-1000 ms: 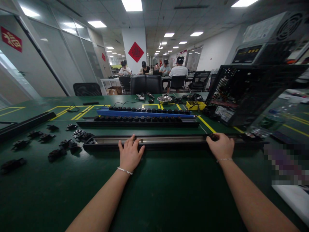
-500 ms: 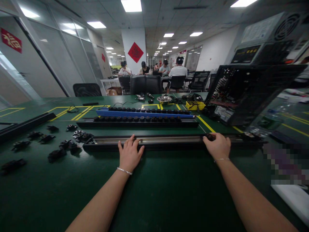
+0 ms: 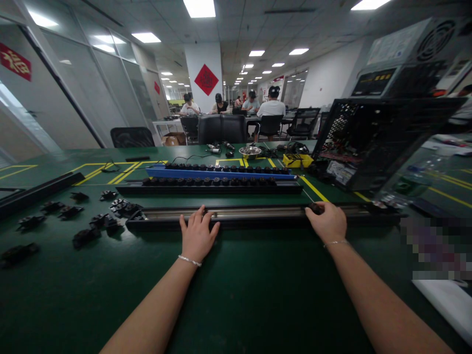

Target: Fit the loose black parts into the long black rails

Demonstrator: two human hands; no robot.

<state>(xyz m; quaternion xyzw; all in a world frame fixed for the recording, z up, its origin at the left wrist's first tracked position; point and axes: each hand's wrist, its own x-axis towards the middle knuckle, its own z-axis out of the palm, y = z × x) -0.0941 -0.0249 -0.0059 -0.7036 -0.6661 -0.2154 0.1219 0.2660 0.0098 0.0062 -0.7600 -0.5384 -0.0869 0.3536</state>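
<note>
A long black track rail (image 3: 258, 222) with a pale metal channel lies across the green table in front of me. My left hand (image 3: 197, 233) rests on its left half, fingers spread over the channel. Toward the rail's right end, my right hand (image 3: 328, 221) grips a small black part (image 3: 315, 208) set in the channel; the fingers partly hide it. Behind are a black rail (image 3: 206, 189) and a blue rail (image 3: 221, 175), both lined with round black pieces. At the rail's left end is a cluster of small black parts (image 3: 125, 208).
Loose black parts (image 3: 70, 211) are scattered at left, near another black rail (image 3: 40, 192). At right stand an open computer case (image 3: 398, 142) and a plastic bottle (image 3: 413, 179). A metal bowl (image 3: 250, 152) and a yellow tray (image 3: 298, 161) sit farther back. People sit at a distant table.
My right hand has shifted slightly left along the rail with the small black part. The left hand stays in place on the rail.
</note>
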